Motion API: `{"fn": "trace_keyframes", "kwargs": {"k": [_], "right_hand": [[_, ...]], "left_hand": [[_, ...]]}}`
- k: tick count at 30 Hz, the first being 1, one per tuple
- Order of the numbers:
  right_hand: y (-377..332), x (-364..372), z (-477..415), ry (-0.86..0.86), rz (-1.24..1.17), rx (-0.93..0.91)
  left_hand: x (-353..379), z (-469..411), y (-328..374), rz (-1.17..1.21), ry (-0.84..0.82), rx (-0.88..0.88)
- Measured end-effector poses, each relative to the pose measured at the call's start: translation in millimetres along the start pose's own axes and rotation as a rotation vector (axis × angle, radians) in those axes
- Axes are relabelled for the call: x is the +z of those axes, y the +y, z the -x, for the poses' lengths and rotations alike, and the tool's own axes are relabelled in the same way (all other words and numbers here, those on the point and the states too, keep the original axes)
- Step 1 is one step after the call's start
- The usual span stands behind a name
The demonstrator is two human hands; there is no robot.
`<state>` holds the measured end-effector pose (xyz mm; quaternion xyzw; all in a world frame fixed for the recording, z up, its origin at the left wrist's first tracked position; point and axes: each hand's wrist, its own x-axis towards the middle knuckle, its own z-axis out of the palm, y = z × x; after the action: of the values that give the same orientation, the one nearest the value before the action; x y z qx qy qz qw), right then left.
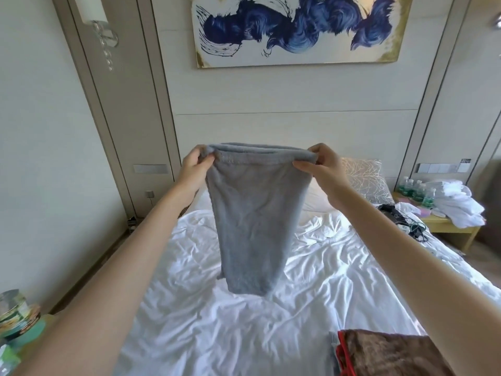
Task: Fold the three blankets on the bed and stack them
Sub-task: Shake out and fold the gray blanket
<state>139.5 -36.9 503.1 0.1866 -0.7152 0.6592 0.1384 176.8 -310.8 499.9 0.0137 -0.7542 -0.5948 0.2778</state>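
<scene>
Hotel-style bedroom (white bed [217, 335], painting [298, 31], nightstand [447, 228])

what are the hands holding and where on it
Both hands hold the grey blanket up over the bed: the left hand pinches its top left corner, the right hand its top right corner.

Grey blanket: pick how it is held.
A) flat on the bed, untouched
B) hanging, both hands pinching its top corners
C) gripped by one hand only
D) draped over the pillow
B: the grey blanket hangs over the bed, left hand and right hand each pinching a top corner.
</scene>
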Motion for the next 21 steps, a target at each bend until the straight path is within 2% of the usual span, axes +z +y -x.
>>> {"fn": "trace_keyframes", "kwargs": {"k": [4, 7, 13, 21], "right_hand": [[25, -7, 20, -0.038, 0.140, -0.018], [77, -6, 57, -0.118, 0.222, 0.087], [206, -6, 182, -0.384, 0.539, 0.314], [294, -28, 362, -0.803, 0.556, 0.675]], "left_hand": [[-7, 31, -27, -0.044, -0.089, -0.012], [-11, 78, -80, -0.138, -0.174, -0.094], [-6, 218, -205, -0.247, -0.365, -0.412], [-18, 401, -295, -0.304, -0.642, -0.793]]}}
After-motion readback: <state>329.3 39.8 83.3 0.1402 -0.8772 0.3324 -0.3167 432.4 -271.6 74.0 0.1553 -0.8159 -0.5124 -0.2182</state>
